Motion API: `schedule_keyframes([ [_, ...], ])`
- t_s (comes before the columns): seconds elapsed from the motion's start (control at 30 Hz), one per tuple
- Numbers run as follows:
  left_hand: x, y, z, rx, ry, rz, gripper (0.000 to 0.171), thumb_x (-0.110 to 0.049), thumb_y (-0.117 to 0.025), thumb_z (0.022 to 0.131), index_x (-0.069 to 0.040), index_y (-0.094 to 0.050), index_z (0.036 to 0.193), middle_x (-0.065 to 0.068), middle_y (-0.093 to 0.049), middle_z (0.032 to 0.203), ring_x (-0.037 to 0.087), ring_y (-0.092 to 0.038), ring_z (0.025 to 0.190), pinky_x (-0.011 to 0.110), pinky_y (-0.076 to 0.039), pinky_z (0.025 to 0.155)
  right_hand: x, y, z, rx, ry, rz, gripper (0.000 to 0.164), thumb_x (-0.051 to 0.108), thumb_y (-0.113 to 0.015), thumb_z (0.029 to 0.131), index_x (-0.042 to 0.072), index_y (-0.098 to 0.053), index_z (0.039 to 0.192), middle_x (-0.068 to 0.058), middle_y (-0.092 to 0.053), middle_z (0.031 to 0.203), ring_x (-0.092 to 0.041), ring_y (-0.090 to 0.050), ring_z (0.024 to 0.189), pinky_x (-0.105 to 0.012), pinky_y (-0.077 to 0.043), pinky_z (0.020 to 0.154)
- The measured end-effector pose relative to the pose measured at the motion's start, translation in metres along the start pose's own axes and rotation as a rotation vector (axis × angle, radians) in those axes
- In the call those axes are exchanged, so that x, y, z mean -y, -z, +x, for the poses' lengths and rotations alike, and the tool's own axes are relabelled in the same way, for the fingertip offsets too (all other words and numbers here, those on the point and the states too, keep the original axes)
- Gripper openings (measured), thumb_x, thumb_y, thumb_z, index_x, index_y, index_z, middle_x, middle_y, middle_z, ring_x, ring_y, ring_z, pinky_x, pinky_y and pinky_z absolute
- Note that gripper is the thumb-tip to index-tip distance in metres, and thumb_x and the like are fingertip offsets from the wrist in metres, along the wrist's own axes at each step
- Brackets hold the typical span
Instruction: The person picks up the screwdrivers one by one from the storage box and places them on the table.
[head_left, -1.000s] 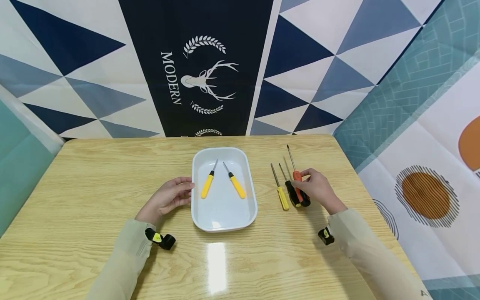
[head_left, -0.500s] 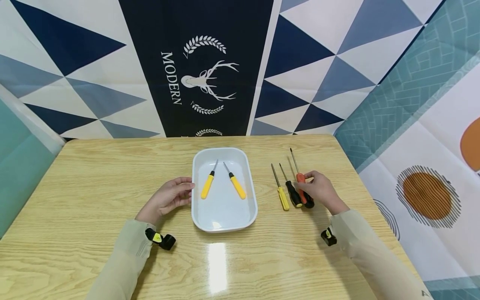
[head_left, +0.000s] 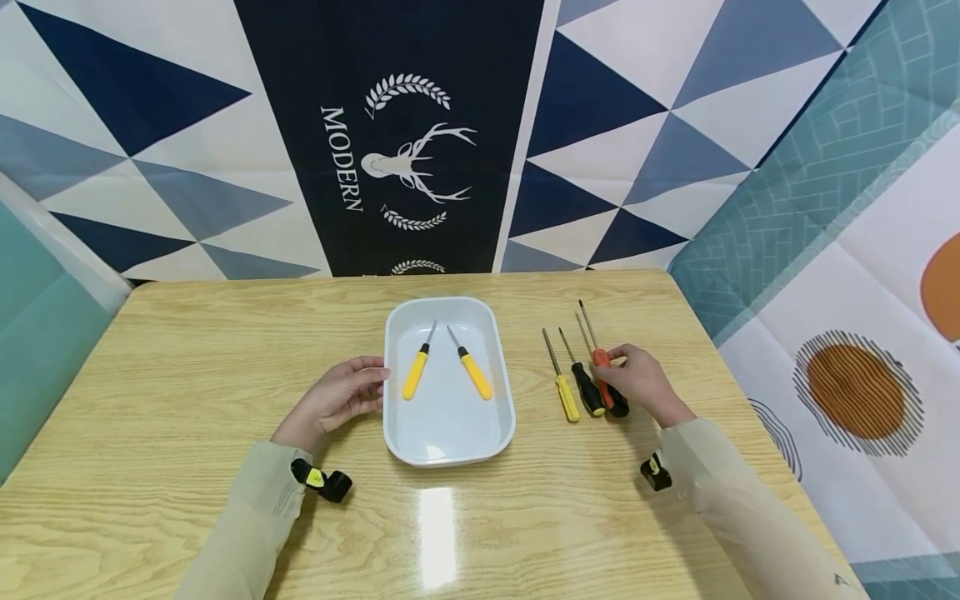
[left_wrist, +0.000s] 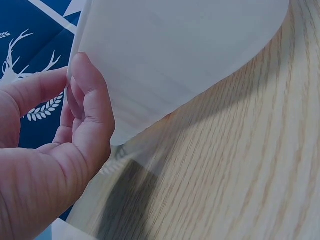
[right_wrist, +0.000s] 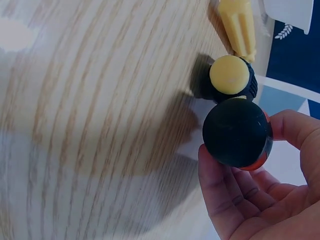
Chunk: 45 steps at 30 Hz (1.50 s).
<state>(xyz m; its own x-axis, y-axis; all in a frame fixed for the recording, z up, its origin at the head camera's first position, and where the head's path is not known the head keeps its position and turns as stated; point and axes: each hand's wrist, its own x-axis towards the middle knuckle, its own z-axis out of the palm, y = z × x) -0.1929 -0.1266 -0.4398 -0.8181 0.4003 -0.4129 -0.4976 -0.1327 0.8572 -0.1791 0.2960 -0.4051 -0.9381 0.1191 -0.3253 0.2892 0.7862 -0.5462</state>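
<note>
In the head view a white tray (head_left: pixel 448 429) stands mid-table, holding two yellow-and-black-handled screwdrivers (head_left: pixel 416 373) that lie slanted apart. My left hand (head_left: pixel 347 397) pinches the tray's left rim; in the left wrist view its fingers (left_wrist: pixel 95 100) bend against the outer wall. To the right of the tray, my right hand (head_left: pixel 637 379) grips a red-and-black-handled screwdriver (head_left: pixel 602 358), its shaft pointing away from me. From behind, the right wrist view shows that handle's dark round end (right_wrist: pixel 235 132). Beside it lie a black-handled screwdriver (head_left: pixel 587 389) and a yellow-handled one (head_left: pixel 567 398).
All of this is on a wood-grain table (head_left: pixel 225 358). A patterned cloth (head_left: pixel 420 167) with a deer head hangs behind the table's far edge, and another printed cloth (head_left: pixel 825 375) hangs on the right.
Over the last second my right hand has shifted slightly right and nearer to me with the red-and-black screwdriver. My left hand and the tray look still.
</note>
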Motion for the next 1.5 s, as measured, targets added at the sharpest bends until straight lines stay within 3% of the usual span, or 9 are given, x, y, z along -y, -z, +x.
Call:
schedule_keyframes([
  [0.87,0.0,0.0,0.001,0.004,-0.003,-0.002,0.042,-0.017,-0.059,0.084,-0.003,-0.039,0.118,0.001,-0.055,0.085,0.008,-0.055,0.071,0.02,-0.052,0.065,-0.003,-0.006,0.01,-0.041,0.015,-0.075,0.04,0.028,-0.054,0.083,0.0,-0.048,0.111,-0.021,-0.057,0.1,-0.02,-0.056,0.069,-0.026,-0.042,0.053],
  [1.5,0.001,0.0,0.0,0.012,-0.004,-0.007,0.042,-0.016,-0.059,0.084,-0.003,-0.038,0.119,0.001,-0.055,0.085,0.008,-0.055,0.072,0.021,-0.052,0.066,-0.001,-0.006,0.012,-0.023,0.026,-0.097,0.041,0.026,-0.054,0.083,-0.002,-0.048,0.112,-0.022,-0.057,0.102,-0.021,-0.057,0.073,-0.026,-0.044,0.054],
])
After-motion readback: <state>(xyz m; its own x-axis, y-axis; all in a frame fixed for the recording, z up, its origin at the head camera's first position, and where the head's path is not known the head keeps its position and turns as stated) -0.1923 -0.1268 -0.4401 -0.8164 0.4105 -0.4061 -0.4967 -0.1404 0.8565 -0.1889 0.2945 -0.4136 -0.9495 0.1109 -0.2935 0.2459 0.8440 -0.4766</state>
